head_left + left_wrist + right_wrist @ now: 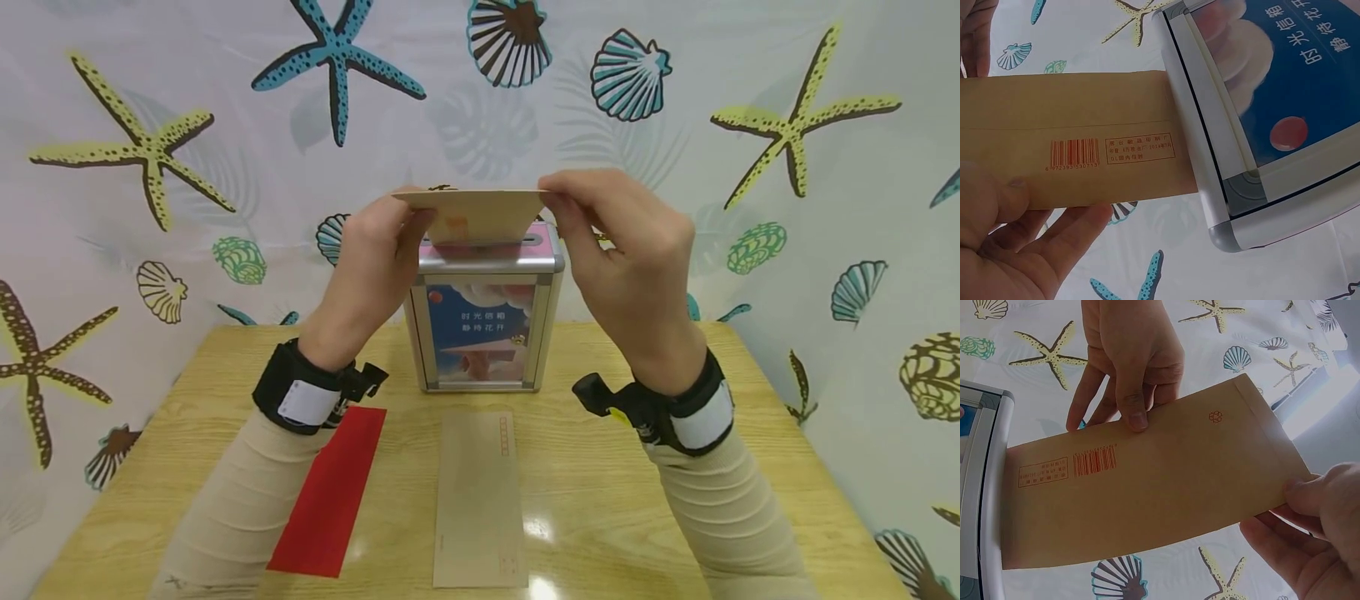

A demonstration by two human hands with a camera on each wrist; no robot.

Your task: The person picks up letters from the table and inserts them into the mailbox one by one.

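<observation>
A brown paper envelope [487, 215] stands on edge over the slot in the pink top of a metal-framed mailbox [551, 333]. My left hand [375, 258] pinches its left edge between thumb and fingers, below the top corner. At the upper right corner my right hand [630, 250] pinches it the same way. Red barcode and stamp print show on the envelope [1079, 112] in the left wrist view. Its lower end meets the mailbox top in both wrist views, where the box edge [994, 487] hides the very end.
On the wooden table [600, 517] a second brown envelope [476, 500] lies flat in front of the mailbox. A red envelope [333, 500] lies to its left, partly covered by my left forearm. Behind the table hangs a white cloth [487, 133] printed with starfish and shells.
</observation>
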